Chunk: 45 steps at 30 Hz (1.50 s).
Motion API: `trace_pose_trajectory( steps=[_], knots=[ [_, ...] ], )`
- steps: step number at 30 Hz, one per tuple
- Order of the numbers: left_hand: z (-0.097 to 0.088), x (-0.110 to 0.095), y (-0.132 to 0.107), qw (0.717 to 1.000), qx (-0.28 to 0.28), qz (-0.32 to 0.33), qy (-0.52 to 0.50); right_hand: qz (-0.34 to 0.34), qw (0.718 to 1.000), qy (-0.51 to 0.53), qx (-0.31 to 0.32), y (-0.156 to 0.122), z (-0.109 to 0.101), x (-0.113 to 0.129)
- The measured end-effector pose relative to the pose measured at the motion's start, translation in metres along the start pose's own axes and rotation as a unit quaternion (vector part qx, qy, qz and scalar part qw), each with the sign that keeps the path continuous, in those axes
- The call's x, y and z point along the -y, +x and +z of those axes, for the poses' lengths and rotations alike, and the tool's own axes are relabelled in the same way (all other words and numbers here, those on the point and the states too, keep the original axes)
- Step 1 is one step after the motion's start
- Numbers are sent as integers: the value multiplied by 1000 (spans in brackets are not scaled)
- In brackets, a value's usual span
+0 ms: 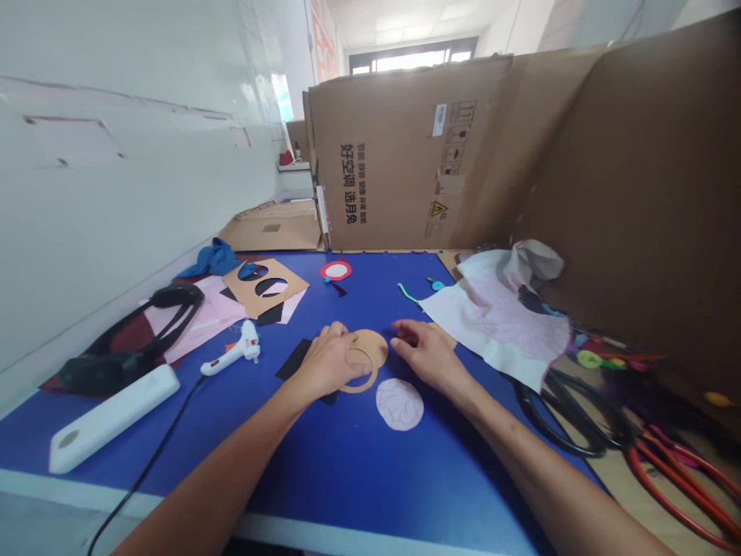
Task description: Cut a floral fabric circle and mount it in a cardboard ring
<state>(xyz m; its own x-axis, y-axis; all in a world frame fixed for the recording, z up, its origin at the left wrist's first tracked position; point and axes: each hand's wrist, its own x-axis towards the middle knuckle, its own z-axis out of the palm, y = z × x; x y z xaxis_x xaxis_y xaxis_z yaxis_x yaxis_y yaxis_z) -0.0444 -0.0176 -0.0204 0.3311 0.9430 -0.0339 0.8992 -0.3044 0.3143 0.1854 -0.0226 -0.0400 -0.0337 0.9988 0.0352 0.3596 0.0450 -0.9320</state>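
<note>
My left hand (328, 360) rests with curled fingers on a round brown cardboard disc (370, 349) that lies on the blue table top (359, 463); a cardboard ring (362, 384) sits under and around it. My right hand (425, 351) lies just right of the disc, fingers stretched flat and pointing left toward it, holding nothing. A pale pink fabric circle (399, 404) lies just in front of the two hands. A black piece (295, 358) pokes out left of my left hand.
A white glue gun (235, 354) with a black cord lies to the left, with a white power strip (113, 417), black straps (130, 340) and cut cardboard (265, 286). Pink cloth (501, 320) and red and black cables (637, 448) sit right. Cardboard walls (405, 154) stand behind.
</note>
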Motion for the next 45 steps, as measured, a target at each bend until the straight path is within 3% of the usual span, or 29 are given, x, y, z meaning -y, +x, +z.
trace_pose_trajectory(
  steps=[7,12,22,25,27,30,32,35,37,39,41,43,45],
  knots=[
    [2,-3,-4,999,-17,23,-19,78,975,202,42,2,3,18],
    [4,-2,-4,1000,-22,18,-11,92,952,292,14,5,14,14],
    [15,-4,-3,998,-50,27,0,47,982,181,-18,17,34,-7],
    [17,0,-1,998,-57,31,-26,20,988,145,-47,20,27,-7],
    [15,4,2,992,-96,34,-74,4,987,136,-84,21,17,-5],
    [11,5,7,956,-189,18,-224,-9,980,165,-109,21,5,0],
    [8,1,9,900,-197,-17,-388,-4,972,219,-91,17,5,6],
    [5,-7,8,780,-85,-66,-617,6,961,273,-44,10,11,15],
    [3,-10,7,736,-27,-90,-670,-1,968,249,-16,6,12,20],
    [1,-8,6,727,-32,-112,-677,-25,988,153,1,2,6,21],
    [-2,-3,8,721,-70,-126,-678,-61,998,-15,20,-1,-5,19],
    [-4,4,10,715,-100,-132,-679,-60,980,-147,117,-5,-16,15],
    [-5,9,12,713,-110,-132,-680,-40,958,-212,191,-10,-22,14]
  ],
)
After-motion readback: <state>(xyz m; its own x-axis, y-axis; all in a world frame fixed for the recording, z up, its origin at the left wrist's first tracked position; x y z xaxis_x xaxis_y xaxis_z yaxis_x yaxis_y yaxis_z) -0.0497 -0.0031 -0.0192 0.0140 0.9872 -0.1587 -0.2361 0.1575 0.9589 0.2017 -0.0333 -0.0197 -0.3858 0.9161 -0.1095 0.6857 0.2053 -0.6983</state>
